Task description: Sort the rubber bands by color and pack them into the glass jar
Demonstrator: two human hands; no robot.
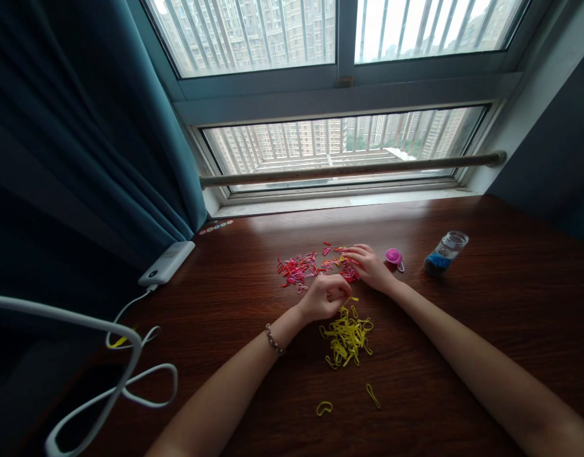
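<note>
A scatter of small pink and red rubber bands (pixel 299 269) lies on the dark wooden table (pixel 463 330). Nearer to me sits a heap of yellow rubber bands (pixel 346 335). My left hand (pixel 326 297) is curled closed just above the yellow heap, and what its fingers pinch is too small to name. My right hand (pixel 368 263) rests on the right end of the pink scatter, fingers bent down onto the bands there. Two loose yellow bands (pixel 324 407) lie closer to me.
A pink lid (pixel 393 256) lies right of my right hand. A small glass jar (pixel 445 252) with blue contents stands farther right. A white power bank (pixel 167 263) with white cables (pixel 130 355) sits at left beside a teal curtain (pixel 106 146). The window sill (pixel 339 200) borders the far edge.
</note>
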